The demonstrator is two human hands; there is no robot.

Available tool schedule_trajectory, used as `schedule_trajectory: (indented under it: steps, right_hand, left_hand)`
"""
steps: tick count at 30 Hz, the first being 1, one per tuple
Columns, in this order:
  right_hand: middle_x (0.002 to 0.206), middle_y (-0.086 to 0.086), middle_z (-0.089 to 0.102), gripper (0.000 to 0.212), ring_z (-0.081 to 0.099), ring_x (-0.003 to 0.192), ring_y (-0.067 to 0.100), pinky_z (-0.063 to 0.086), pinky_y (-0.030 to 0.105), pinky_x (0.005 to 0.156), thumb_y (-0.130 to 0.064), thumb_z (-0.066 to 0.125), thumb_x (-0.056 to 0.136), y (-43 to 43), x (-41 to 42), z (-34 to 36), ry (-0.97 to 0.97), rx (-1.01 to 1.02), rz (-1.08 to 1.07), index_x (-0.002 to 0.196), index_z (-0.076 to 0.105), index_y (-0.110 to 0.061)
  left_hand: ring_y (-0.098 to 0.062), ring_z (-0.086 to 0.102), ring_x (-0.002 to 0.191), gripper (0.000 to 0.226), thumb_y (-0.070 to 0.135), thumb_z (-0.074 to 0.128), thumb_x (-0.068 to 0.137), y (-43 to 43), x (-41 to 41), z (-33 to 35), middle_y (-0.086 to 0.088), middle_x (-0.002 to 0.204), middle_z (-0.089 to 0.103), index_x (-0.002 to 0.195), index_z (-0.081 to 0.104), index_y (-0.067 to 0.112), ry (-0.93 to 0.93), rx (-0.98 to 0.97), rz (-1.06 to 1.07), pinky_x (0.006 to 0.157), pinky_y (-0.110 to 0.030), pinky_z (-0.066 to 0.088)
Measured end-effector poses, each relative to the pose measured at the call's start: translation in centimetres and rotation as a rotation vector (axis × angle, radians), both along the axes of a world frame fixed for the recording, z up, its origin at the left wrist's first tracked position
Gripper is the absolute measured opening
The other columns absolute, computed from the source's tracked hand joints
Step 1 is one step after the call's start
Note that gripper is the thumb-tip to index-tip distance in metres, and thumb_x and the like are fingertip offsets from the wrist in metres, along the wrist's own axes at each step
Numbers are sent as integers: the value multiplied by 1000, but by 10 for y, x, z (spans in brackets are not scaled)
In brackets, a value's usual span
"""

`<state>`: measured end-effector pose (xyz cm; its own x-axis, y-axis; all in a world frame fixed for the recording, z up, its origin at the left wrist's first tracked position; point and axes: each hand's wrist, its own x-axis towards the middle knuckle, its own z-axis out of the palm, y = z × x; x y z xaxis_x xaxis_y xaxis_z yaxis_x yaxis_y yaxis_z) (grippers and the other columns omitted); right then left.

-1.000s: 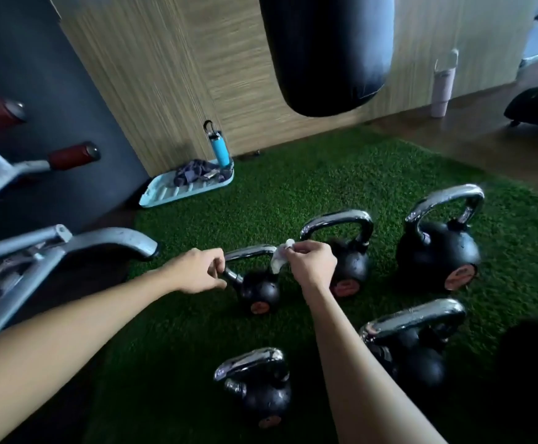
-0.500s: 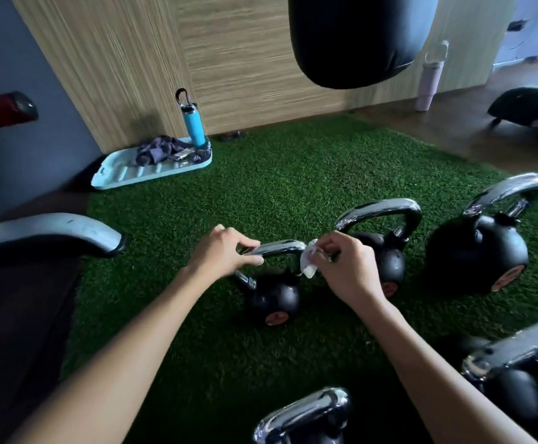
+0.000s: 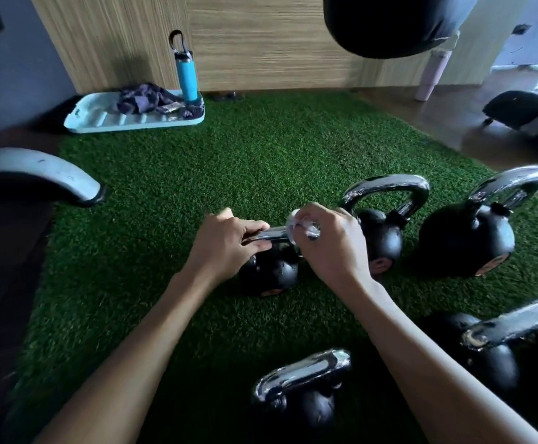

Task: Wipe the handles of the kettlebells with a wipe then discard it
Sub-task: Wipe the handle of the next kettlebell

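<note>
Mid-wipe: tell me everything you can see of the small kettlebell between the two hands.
The small kettlebell has a round black body, matte like cast iron, a shiny chrome handle and a reddish round mark low on its front. It stands upright on the green turf, left of a larger kettlebell. The left hand grips the handle's left part. The right hand pinches a white wipe at its right end. The hands hide much of the handle.

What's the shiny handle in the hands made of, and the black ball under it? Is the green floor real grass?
The handle looks like polished chromed metal: it mirrors the light. The black ball seems coated iron, dull with a faint sheen, though that's a guess. The green floor looks like plastic turf: short, even blades with a straight edge.
</note>
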<state>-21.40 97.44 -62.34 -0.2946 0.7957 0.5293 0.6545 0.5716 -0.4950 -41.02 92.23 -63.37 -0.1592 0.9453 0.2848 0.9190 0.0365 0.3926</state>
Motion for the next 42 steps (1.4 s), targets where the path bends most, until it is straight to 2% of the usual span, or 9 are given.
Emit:
schedule_trajectory:
  steps: [7, 11, 15, 19, 23, 27, 29, 35, 42]
  right_hand:
    - [86, -8, 77, 12, 60, 75, 16, 48, 32, 73, -31, 68, 91, -6, 2, -16, -89, 74, -50, 91, 78, -25]
    - [90, -3, 77, 12, 62, 75, 17, 40, 28, 81, -26, 69, 91, 5, 7, -16, 16, 29, -95, 89, 80, -21]
    - [96, -5, 74, 13, 52, 83, 19, 38, 29, 68, -25, 69, 93, -7, -15, -20, -146, 126, 43, 94, 81, -19]
    - [84, -3, 73, 16, 59, 73, 19, 48, 36, 76, -23, 67, 92, 5, -4, -18, -51, 66, -32, 83, 79, -19]
    - [71, -8, 69, 17, 53, 60, 3, 39, 10, 63, -16, 67, 90, 10, 8, -13, 60, -86, -95, 82, 81, -22]
    - [89, -2, 75, 16, 64, 74, 18, 50, 33, 78, -27, 66, 94, 0, 3, -17, -50, 7, 31, 94, 81, -21]
    - [97, -5, 76, 17, 65, 78, 17, 47, 32, 80, -28, 66, 95, 0, 8, -19, -90, 35, 57, 102, 80, -21]
    - [94, 3, 79, 16, 66, 71, 14, 46, 24, 63, -16, 71, 91, 15, 29, -30, 73, -143, -50, 105, 80, -17]
    - [90, -2, 78, 18, 54, 57, -4, 42, 8, 52, -15, 72, 91, 20, 20, -37, 171, -197, -91, 108, 79, -15]
  left_hand:
    - [-6, 48, 58, 44, 67, 69, 81, -7, 8, -12, 6, 74, 50, 118, 71, 46, -25, 80, 28, 49, -20, 31]
    - [-15, 56, 67, 44, 61, 73, 80, -9, 10, -11, 0, 85, 56, 121, 70, 46, -29, 57, 71, 63, -27, 49]
    - [-11, 51, 74, 42, 61, 68, 82, -11, 8, -16, -6, 96, 72, 120, 71, 43, -53, 103, 44, 69, -25, 42]
    - [-14, 55, 71, 47, 63, 69, 80, -20, 8, -17, -2, 87, 61, 122, 71, 41, -111, 97, 34, 75, -31, 47]
    - [-13, 45, 64, 62, 79, 54, 76, -29, 10, -17, 11, 74, 40, 120, 72, 39, -87, 143, -4, 71, -34, 41]
    - [-12, 45, 77, 39, 55, 73, 83, -30, 10, -17, 16, 84, 67, 119, 73, 39, -105, 173, 40, 80, -36, 47]
    - [-13, 45, 76, 37, 51, 77, 83, -32, 8, -17, 14, 87, 69, 118, 74, 38, -137, 190, 50, 77, -35, 47]
    - [-11, 43, 77, 35, 52, 75, 83, -24, 2, -23, 19, 110, 75, 116, 74, 41, -75, 201, 8, 70, -32, 39]
    - [-10, 39, 74, 35, 50, 77, 82, -22, -5, -31, 19, 111, 74, 116, 74, 41, -94, 212, 12, 68, -31, 36]
